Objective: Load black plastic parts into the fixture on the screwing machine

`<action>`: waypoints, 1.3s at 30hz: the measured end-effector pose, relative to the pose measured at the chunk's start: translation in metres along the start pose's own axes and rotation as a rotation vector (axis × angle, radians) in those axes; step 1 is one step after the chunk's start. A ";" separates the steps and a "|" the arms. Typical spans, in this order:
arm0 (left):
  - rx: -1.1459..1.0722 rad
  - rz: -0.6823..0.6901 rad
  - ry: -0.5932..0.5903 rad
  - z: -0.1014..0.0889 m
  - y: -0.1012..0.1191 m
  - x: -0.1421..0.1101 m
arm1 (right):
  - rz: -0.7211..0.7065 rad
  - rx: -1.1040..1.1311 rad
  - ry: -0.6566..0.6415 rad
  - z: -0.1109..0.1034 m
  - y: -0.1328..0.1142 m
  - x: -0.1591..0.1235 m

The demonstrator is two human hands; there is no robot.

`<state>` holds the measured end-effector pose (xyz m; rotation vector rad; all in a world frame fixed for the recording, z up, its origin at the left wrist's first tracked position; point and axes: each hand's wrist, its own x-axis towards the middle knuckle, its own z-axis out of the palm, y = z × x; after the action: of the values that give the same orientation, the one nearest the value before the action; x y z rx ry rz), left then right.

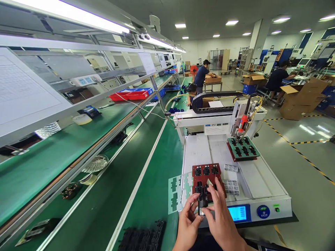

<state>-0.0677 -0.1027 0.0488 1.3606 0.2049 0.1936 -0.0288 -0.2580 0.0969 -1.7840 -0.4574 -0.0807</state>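
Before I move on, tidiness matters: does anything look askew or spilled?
Nothing looks spilled, but the pale green cutout plate juts past the white machine's left edge, which looks odd, though perhaps deliberate.

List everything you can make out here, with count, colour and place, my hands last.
gantry machine with metal bed: one, white, right of centre
cylindrical upright tool: one, red, machine's far right
rectangular plate bearing parts: one, green, below that tool
small cylindrical part: one, black, lower centre
rectangular fixture: one, red, beyond that part
printed label sheets: two, white, right of fixture
flat cutout plate: one, pale green, left of fixture
moulded parts: count unclear, black, bottom centre
plastic bins: several, red, upper left
cardboard boxes: several, brown, background
people: three, dark clothing, background
left hand: one, bare, gripping cylindrical part
right hand: one, bare, beside it
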 end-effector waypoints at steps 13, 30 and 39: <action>0.206 0.081 -0.054 0.005 0.004 -0.006 | 0.065 0.000 0.038 0.019 0.047 -0.002; -0.338 -0.463 0.109 -0.016 -0.028 0.003 | 0.211 0.411 0.302 0.021 0.086 0.053; -0.329 -0.336 -0.118 -0.005 -0.031 -0.005 | 0.255 0.631 0.092 0.014 0.057 0.027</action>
<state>-0.0731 -0.1050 0.0180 0.9899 0.2862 -0.1305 0.0136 -0.2485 0.0490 -1.1966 -0.1559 0.1477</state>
